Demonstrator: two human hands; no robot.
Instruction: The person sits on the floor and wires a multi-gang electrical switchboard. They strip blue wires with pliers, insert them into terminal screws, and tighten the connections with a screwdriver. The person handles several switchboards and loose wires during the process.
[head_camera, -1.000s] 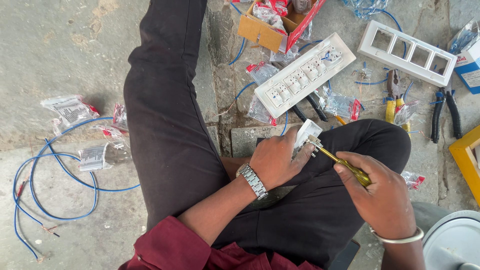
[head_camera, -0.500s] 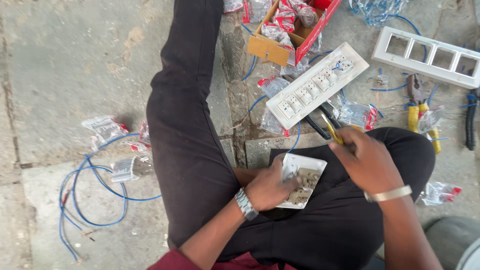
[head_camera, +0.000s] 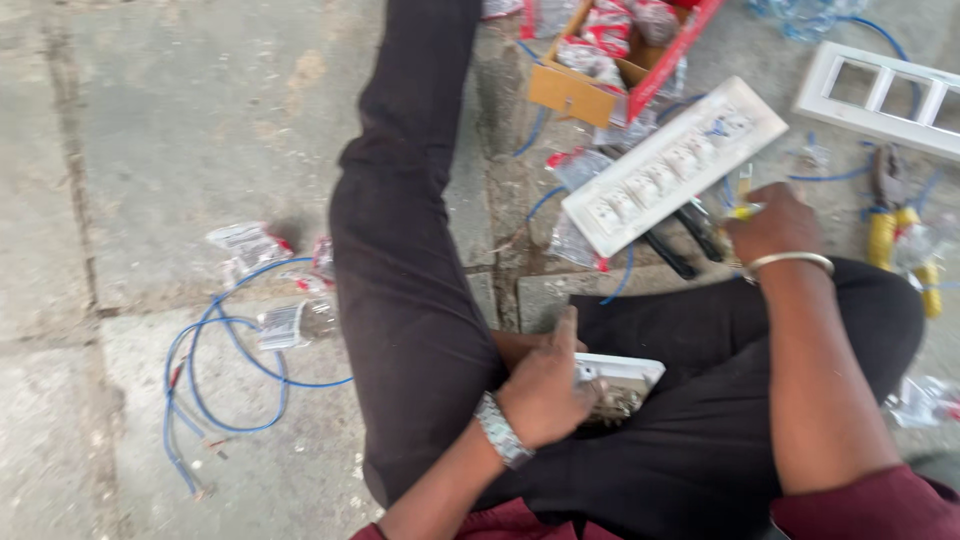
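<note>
Switch plate (head_camera: 625, 375) rests on lap, gripped by left hand (head_camera: 545, 390), thumb up. Right hand (head_camera: 775, 222) reaches forward, arm extended, fist closed around yellow-handled screwdriver (head_camera: 745, 200).

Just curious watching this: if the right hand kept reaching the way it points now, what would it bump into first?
The right hand points up toward the long white switch plate on the floor. That plate's near edge looks like the first thing in its line, though black tool handles lie close by and depth is unclear.
</note>
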